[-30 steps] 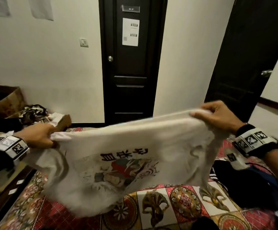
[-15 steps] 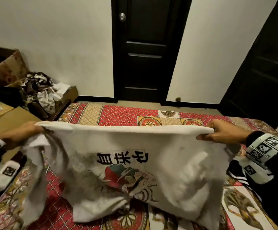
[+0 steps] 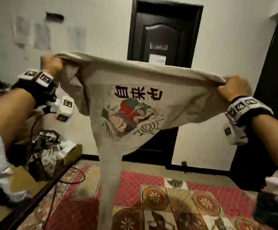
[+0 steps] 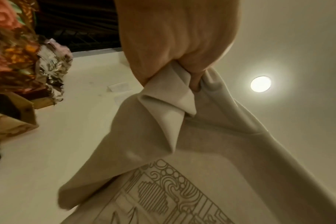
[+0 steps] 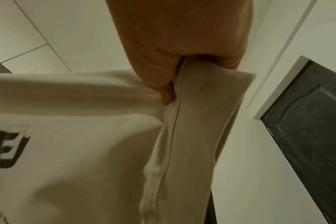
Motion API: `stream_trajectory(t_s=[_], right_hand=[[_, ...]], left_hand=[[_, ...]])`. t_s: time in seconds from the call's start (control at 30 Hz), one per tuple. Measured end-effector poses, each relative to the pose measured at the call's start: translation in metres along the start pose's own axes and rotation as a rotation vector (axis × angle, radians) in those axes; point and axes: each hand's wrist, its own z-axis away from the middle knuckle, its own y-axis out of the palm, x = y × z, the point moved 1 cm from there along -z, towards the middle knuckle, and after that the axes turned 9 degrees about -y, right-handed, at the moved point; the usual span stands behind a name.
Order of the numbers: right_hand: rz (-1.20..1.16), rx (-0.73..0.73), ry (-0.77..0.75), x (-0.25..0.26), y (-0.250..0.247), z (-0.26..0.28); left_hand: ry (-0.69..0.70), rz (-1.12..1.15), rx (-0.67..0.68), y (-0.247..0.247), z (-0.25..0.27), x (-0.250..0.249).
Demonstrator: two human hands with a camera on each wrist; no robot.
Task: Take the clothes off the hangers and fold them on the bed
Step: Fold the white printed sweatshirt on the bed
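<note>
Head view shows the cream printed sweatshirt [image 3: 131, 103] stretched sideways in the air above the patterned bed [image 3: 159, 193], left hand [image 3: 51, 64] and right hand [image 3: 231, 89] each clenched on an end of its top edge, body hanging below.

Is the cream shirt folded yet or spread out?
Spread out: the shirt hangs in the air, stretched between left hand and right hand.

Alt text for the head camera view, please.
Both hands hold a cream printed sweatshirt stretched in the air above a red patterned bedspread, left hand higher than right hand. One sleeve dangles down; a dark door stands behind.
</note>
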Motion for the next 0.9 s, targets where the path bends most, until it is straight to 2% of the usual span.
stream_trajectory(t_s=[0.1,0.17,0.23,0.33,0.4,0.47,0.6,0.67,0.73,0.8,0.9], right_hand=[[-0.009,-0.075,-0.025,-0.002,-0.029,0.008],[0.017,-0.092,-0.066,-0.01,-0.032,0.029],[0.046,-0.077,-0.094,-0.02,-0.024,0.061],[0.062,0.017,-0.133,-0.043,0.006,0.133],[0.042,0.149,-0.134,-0.066,0.037,0.198],[0.055,0.332,-0.131,-0.097,0.074,0.27],[0.218,0.879,-0.151,-0.155,0.139,0.418],[0.183,1.079,-0.104,-0.186,0.167,0.489],[0.189,1.227,0.005,-0.237,0.202,0.56],[0.119,1.277,0.091,-0.257,0.209,0.6],[-0.193,1.301,0.185,-0.249,0.197,0.602]], left_hand=[[0.064,0.189,-0.042,-0.028,0.034,-0.028],[0.213,0.215,0.017,-0.043,0.064,-0.023],[0.258,0.258,0.109,-0.049,0.099,0.001],[0.195,0.053,0.193,-0.056,0.137,0.072],[0.143,-0.071,0.327,-0.056,0.161,0.143],[0.044,-0.221,0.499,-0.057,0.187,0.235],[-0.174,-0.566,0.723,-0.051,0.27,0.402],[-0.207,-0.704,0.85,-0.05,0.312,0.468],[-0.302,-0.756,0.974,-0.046,0.344,0.521],[-0.345,-0.712,0.969,-0.043,0.362,0.564],[-0.376,-0.526,0.839,-0.032,0.391,0.55]])
